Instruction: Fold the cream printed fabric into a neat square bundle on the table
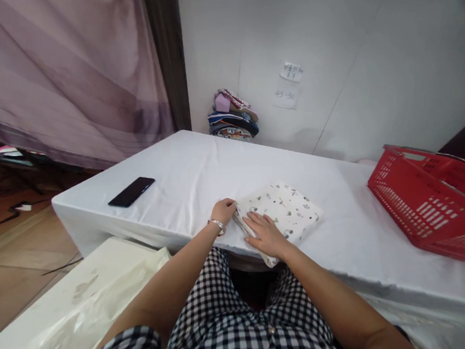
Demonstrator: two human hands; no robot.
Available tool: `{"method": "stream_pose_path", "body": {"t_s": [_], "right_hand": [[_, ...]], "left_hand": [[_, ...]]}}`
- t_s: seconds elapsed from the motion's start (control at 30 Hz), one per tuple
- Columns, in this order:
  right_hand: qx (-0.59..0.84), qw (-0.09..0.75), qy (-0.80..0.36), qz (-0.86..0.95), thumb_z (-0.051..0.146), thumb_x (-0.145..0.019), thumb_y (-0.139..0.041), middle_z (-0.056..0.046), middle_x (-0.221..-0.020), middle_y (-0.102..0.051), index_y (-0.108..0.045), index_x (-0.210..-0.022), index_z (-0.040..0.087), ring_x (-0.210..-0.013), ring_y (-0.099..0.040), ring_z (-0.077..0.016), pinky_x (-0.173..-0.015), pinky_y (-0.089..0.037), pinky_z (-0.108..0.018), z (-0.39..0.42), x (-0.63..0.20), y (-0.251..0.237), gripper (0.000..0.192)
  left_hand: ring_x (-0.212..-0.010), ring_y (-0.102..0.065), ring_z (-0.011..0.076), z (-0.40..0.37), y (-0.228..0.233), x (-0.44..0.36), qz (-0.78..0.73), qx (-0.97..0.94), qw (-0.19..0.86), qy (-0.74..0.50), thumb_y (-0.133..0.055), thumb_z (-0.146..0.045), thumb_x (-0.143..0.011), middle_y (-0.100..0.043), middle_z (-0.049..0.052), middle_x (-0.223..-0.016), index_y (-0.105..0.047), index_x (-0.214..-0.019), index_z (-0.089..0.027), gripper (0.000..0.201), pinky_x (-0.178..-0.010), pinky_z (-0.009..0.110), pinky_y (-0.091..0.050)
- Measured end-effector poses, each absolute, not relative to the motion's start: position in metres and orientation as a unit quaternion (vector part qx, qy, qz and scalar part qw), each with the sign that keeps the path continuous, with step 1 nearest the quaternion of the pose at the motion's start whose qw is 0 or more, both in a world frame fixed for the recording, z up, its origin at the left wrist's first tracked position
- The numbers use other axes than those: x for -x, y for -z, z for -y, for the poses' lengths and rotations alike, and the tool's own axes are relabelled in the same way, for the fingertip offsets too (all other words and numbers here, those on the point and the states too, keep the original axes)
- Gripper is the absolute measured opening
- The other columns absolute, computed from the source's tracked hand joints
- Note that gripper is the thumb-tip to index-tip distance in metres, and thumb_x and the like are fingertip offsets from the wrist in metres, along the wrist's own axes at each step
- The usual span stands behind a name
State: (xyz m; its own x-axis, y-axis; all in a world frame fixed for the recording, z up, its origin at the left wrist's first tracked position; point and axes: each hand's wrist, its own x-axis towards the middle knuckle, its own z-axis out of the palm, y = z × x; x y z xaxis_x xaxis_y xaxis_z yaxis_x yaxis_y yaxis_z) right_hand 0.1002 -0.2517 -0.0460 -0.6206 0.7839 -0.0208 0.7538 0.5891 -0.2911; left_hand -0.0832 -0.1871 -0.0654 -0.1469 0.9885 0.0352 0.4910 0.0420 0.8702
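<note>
A folded white cloth (289, 207) with a small printed pattern lies on the white-covered table (166, 170), close to its front edge. At the cloth's left edge, the fingers of my left hand (223, 211) pinch a layered corner. My right hand (266, 234) rests flat on top of the cloth, fingers spread, just right of that edge. One lower corner of the cloth hangs slightly over the table's front edge. What kind of cloth article it is, I cannot tell.
A black phone (131, 192) lies on the table at the left. On the right stands a red plastic basket (433, 210). Folded fabrics (233, 117) are stacked behind the table by the wall. A white surface with clear plastic (101, 308) is at lower left.
</note>
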Motion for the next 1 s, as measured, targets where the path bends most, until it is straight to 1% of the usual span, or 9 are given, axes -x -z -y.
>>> {"method": "stream_pose_path", "body": {"t_s": [0.23,0.33,0.47,0.57,0.67,0.77,0.83,0.9,1.0], "right_hand": [[0.427,0.046,-0.128,0.894,0.04,-0.087,-0.04,-0.006,-0.15,-0.016,-0.023,-0.142,0.024,-0.138,-0.01,-0.0212,-0.109,-0.009,-0.046,0.251,-0.101,0.049,0.06],[0.422,0.049,-0.129,0.896,0.038,-0.086,-0.041,-0.007,-0.15,-0.016,-0.023,-0.142,0.024,-0.138,-0.009,-0.021,-0.109,-0.009,-0.046,0.253,-0.101,0.048,0.06],[0.419,0.051,-0.134,0.896,0.04,-0.086,-0.042,-0.007,-0.15,-0.017,-0.024,-0.142,0.023,-0.138,-0.009,-0.0217,-0.109,-0.009,-0.046,0.255,-0.102,0.046,0.06],[0.422,0.057,-0.136,0.894,0.041,-0.086,-0.043,-0.007,-0.15,-0.017,-0.025,-0.141,0.025,-0.138,-0.009,-0.0219,-0.109,-0.009,-0.047,0.254,-0.102,0.045,0.06],[0.426,0.057,-0.14,0.892,0.042,-0.086,-0.044,-0.007,-0.15,-0.018,-0.025,-0.141,0.026,-0.138,-0.009,-0.0223,-0.109,-0.009,-0.047,0.254,-0.1,0.043,0.06],[0.424,0.048,-0.155,0.891,0.046,-0.086,-0.043,-0.009,-0.15,-0.017,-0.027,-0.141,0.024,-0.137,-0.01,-0.0245,-0.109,-0.009,-0.047,0.261,-0.1,0.037,0.061],[0.411,0.046,-0.174,0.894,0.051,-0.087,-0.04,-0.01,-0.149,-0.017,-0.026,-0.141,0.021,-0.137,-0.012,-0.0249,-0.109,-0.01,-0.047,0.271,-0.107,0.033,0.064],[0.394,0.053,-0.192,0.897,0.053,-0.088,-0.036,-0.008,-0.148,-0.022,-0.029,-0.14,0.022,-0.136,-0.017,-0.0231,-0.109,-0.012,-0.045,0.279,-0.122,0.03,0.061],[0.445,0.099,-0.165,0.875,0.047,-0.091,-0.032,-0.002,-0.138,-0.043,-0.051,-0.125,0.029,-0.132,-0.03,-0.0208,-0.109,-0.013,-0.047,0.273,-0.163,0.028,0.043]], "left_hand": [[-0.078,-0.061,0.0146,0.197,0.067,0.077,-0.661,-0.608,0.24,-0.368,-0.043,-0.02,-0.078,-0.069,0.001,-0.084,-0.065,-0.095,-0.021,0.028,-0.072,0.023,-0.044],[-0.085,-0.061,0.015,0.196,0.069,0.081,-0.651,-0.607,0.257,-0.377,-0.042,-0.018,-0.078,-0.069,0.001,-0.092,-0.066,-0.098,-0.021,0.031,-0.079,0.023,-0.044],[-0.094,-0.06,0.0163,0.185,0.061,0.087,-0.644,-0.578,0.33,-0.378,-0.045,-0.011,-0.071,-0.07,0.002,-0.094,-0.069,-0.091,-0.018,0.032,-0.087,0.023,-0.043],[-0.1,-0.059,0.017,0.179,0.049,0.083,-0.639,-0.555,0.356,-0.395,-0.044,-0.008,-0.07,-0.067,0.004,-0.105,-0.067,-0.098,-0.016,0.038,-0.089,0.024,-0.043],[-0.114,-0.051,0.0188,0.181,0.043,0.07,-0.613,-0.632,0.268,-0.391,-0.046,-0.016,-0.075,-0.058,0.003,-0.122,-0.062,-0.11,-0.02,0.039,-0.099,0.03,-0.035],[-0.123,-0.041,0.0241,0.187,0.048,0.059,-0.598,-0.731,0.161,-0.287,-0.048,-0.028,-0.08,-0.05,0.007,-0.132,-0.057,-0.118,-0.021,0.04,-0.105,0.039,-0.026],[-0.121,-0.042,0.0263,0.189,0.054,0.056,-0.606,-0.752,0.133,-0.222,-0.045,-0.032,-0.083,-0.049,0.009,-0.132,-0.051,-0.124,-0.02,0.043,-0.102,0.043,-0.028],[-0.119,-0.045,0.0268,0.189,0.057,0.058,-0.61,-0.759,0.128,-0.189,-0.039,-0.033,-0.086,-0.051,0.011,-0.13,-0.047,-0.127,-0.019,0.045,-0.099,0.043,-0.03],[-0.117,-0.047,0.0273,0.183,0.053,0.065,-0.616,-0.755,0.158,-0.16,-0.038,-0.035,-0.085,-0.054,0.012,-0.126,-0.049,-0.127,-0.017,0.046,-0.097,0.04,-0.034]]}}
